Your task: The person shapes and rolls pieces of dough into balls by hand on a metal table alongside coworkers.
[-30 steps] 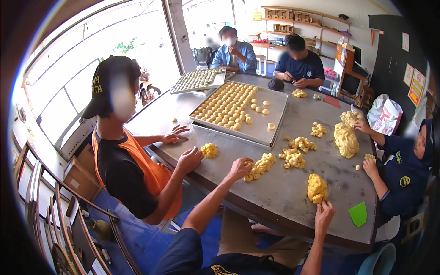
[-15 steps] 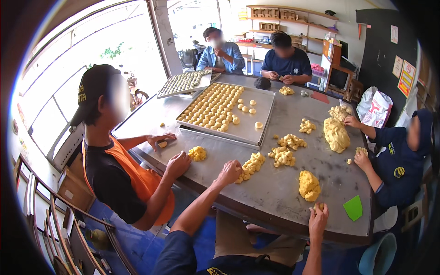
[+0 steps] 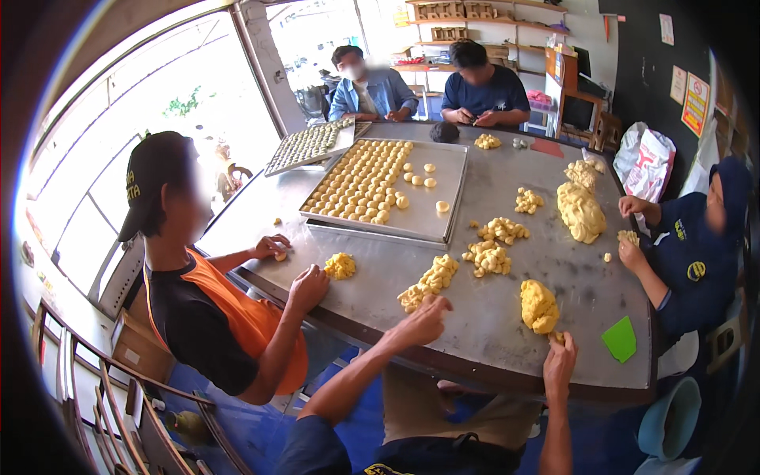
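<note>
My left hand (image 3: 426,320) hovers just in front of a row of small yellow dough pieces (image 3: 430,283), near the table's front edge. Its fingers are loosely bent and apart, with nothing visible in them. Farther right, my right hand (image 3: 560,360) pinches a small piece of dough (image 3: 556,337) in its fingertips. That piece is right at the near end of a large yellow dough lump (image 3: 539,306); whether the two are still joined cannot be made out.
A metal tray (image 3: 434,158) of dough balls stands mid-table, with a second tray (image 3: 343,141) behind it. More dough heaps (image 3: 487,257) and a green scraper (image 3: 620,339) lie on the metal table. Co-workers handle dough at the left, right and far sides.
My left hand has moved off the row of dough pieces, rightward and nearer, its fingers loosening. My right hand has brought its dough piece up against the lump. The head view has shifted slightly.
</note>
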`<act>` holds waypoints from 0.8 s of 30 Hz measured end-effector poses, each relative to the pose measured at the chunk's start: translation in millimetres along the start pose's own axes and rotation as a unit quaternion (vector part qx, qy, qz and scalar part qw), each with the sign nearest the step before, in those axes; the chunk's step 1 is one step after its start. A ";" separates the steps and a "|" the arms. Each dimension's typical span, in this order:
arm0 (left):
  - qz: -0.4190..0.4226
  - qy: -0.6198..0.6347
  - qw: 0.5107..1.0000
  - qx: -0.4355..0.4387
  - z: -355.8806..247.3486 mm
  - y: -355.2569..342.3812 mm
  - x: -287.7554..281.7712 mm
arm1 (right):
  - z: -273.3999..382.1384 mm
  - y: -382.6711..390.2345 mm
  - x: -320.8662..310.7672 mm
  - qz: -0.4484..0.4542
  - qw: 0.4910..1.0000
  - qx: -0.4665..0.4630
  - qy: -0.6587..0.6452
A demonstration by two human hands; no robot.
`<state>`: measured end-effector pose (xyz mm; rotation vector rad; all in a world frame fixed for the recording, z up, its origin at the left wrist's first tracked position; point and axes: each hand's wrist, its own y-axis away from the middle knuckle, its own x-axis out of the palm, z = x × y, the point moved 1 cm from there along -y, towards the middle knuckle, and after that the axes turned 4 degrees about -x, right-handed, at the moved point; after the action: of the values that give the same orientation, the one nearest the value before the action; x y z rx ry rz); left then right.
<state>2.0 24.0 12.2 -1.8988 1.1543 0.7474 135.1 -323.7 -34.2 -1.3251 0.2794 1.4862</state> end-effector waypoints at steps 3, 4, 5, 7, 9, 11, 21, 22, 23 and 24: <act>0.041 0.057 0.998 -0.001 -8.8 9.1 24.1 | -5.4 -9.9 6.6 -0.025 0.998 0.000 -0.054; 0.031 -0.013 0.999 -0.038 -6.7 13.6 38.8 | -8.2 -13.3 9.4 -0.063 0.996 -0.003 -0.068; 0.035 -0.014 0.999 -0.038 -9.9 20.0 47.4 | -3.7 -15.7 5.5 -0.061 0.996 0.000 -0.069; -0.062 -0.156 0.976 0.136 -21.0 25.5 60.1 | 3.7 -18.2 -3.1 -0.021 0.998 -0.010 -0.060; -0.018 -0.180 0.980 0.086 -47.3 -4.5 56.4 | -7.5 -20.4 -4.1 -0.019 0.999 -0.017 -0.045; 0.024 -0.209 0.977 0.019 -53.8 -27.9 60.6 | -12.1 -20.8 -4.9 -0.007 0.999 -0.034 -0.038; -0.067 -0.160 0.979 0.105 -12.6 -62.6 94.6 | -51.2 -14.8 -4.9 0.040 0.997 -0.051 -0.030; -0.075 -0.131 0.984 0.097 -8.5 -66.1 91.3 | -42.0 -7.0 -2.0 0.015 0.998 -0.059 0.028; -0.078 -0.135 0.983 0.093 -0.6 -61.2 92.9 | -29.1 -0.2 -1.0 -0.010 0.994 -0.069 0.083; -0.094 -0.220 0.963 0.123 6.0 -53.3 94.3 | -21.5 3.8 2.1 0.015 0.996 -0.066 0.054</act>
<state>89.0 2.0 -48.9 -1.5096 0.7394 0.8247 144.7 -340.0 -45.2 -1.5165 0.2749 1.4804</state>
